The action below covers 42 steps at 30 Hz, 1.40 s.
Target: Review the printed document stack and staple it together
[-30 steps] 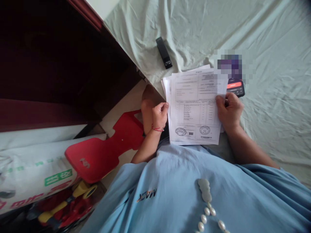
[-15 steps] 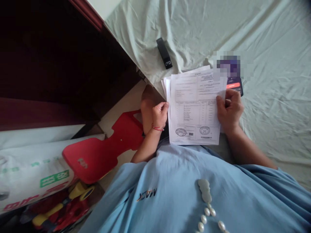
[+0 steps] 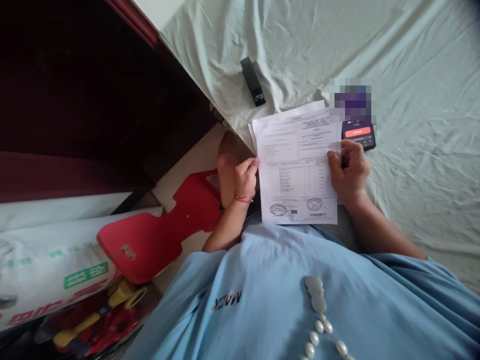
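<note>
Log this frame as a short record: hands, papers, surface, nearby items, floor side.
left hand: closed at the papers' left edge
right hand: thumb on top near the right edge
papers: several printed sheets, overlapping; top one bears two oval stamps
surface: wrinkled pale green cloth
nearby: phone beyond right hand, red bar lit; black oblong object beyond papers
floor side: red plastic seat, white printed bag

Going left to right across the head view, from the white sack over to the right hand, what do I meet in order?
White sack → red plastic item → left hand → printed sheets → right hand.
</note>
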Available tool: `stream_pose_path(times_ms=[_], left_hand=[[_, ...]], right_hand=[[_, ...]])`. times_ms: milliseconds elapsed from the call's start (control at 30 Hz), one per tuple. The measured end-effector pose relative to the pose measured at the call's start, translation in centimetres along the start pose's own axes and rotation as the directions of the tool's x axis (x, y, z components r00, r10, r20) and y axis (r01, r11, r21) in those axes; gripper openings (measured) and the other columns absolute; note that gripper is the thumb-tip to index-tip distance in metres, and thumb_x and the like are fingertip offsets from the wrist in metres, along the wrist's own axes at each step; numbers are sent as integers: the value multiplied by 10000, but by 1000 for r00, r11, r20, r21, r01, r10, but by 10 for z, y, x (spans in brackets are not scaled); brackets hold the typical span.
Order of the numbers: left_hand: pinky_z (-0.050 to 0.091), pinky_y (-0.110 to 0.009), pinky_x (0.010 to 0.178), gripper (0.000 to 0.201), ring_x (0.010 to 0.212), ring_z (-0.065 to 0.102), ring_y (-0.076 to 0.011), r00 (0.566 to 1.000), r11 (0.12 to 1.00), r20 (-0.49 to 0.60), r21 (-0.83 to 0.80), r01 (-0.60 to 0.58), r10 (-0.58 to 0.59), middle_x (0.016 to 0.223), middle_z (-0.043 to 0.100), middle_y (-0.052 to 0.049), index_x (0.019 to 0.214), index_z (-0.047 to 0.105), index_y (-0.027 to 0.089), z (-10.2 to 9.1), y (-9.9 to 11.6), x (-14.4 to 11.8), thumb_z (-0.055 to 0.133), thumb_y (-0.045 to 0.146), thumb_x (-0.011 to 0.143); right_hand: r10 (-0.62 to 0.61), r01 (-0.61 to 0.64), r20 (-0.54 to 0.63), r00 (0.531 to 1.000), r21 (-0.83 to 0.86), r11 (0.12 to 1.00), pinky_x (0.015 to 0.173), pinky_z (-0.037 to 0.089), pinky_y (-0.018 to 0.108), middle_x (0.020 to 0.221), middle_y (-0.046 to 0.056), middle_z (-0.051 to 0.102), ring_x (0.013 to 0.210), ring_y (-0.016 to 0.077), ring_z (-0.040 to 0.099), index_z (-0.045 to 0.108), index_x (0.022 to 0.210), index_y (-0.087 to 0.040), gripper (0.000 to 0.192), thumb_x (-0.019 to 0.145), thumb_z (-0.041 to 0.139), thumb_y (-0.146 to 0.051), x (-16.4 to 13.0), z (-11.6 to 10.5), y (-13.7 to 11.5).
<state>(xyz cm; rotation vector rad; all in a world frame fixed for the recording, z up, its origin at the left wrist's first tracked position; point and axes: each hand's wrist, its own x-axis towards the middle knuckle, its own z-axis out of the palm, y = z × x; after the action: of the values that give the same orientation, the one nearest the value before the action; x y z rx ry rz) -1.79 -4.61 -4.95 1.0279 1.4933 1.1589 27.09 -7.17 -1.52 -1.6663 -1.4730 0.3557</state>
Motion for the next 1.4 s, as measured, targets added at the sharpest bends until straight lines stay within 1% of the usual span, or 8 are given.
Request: stream_pose_path(times_ms=[200,600,733,933,1100,1200,1267,1400], left_hand=[[484,-273,710,378,696,581,-141,1000,1000,7,-16,-18,18,722,656,-2,775,759,193,-1,-2,0,784,552,893],[437,-292,671,452,672,587,-152,984,954,43,239,-180,175,724,697,-19,813,745,201,-3,5,0,657,615,971],[411,-294,651,475,655,548,-153,982,936,48,297,-190,184,673,646,-13,760,701,205,-2,9,0,620,616,984],[410,-293,653,487,661,545,-155,990,950,36,279,-143,138,687,636,-10,782,695,207,0,11,0,620,655,957],[367,-293,640,448,638,494,-141,986,942,44,292,-168,163,659,565,5,721,619,207,1,13,-1,590,567,987],[354,-292,637,427,634,476,-138,985,938,42,302,-171,166,651,544,10,717,596,208,2,14,0,580,530,996],[339,-294,625,431,619,453,-136,984,933,42,311,-180,176,629,520,14,690,562,210,4,15,0,579,514,996],[294,-298,592,451,583,394,-128,985,931,41,322,-173,169,588,465,21,631,471,220,6,19,1,571,472,991]], right_hand=[[21,-21,13,1000,4,1000,651,530,359,798,-28,581,619,161,547,599,1203,-258,286,973,613,-426,0,0,-1],[24,-26,51,998,40,999,649,541,359,932,8,648,665,162,562,567,1343,-272,422,954,634,-422,0,3,2],[-30,27,38,999,87,996,712,594,402,1271,111,672,874,217,660,478,1513,-306,574,968,621,-415,-1,4,3],[-66,61,102,993,55,997,863,649,513,1442,165,613,1117,295,694,400,1607,-320,601,1035,545,-433,-2,3,1],[-172,176,93,981,-42,983,1153,502,705,1614,184,507,1512,416,499,479,1587,-283,567,1033,555,-381,5,-12,-13],[-225,234,218,950,-17,972,1162,523,654,1485,164,655,1384,369,631,636,1452,-270,417,1051,527,-303,5,-15,-19],[-279,297,347,896,3,955,1104,581,607,1372,144,742,1266,340,702,728,1310,-253,326,1057,523,-268,3,-14,-20],[-325,377,459,826,-22,926,1068,603,625,1304,130,792,1247,357,710,787,1194,-234,278,1050,550,-242,2,-16,-26]])
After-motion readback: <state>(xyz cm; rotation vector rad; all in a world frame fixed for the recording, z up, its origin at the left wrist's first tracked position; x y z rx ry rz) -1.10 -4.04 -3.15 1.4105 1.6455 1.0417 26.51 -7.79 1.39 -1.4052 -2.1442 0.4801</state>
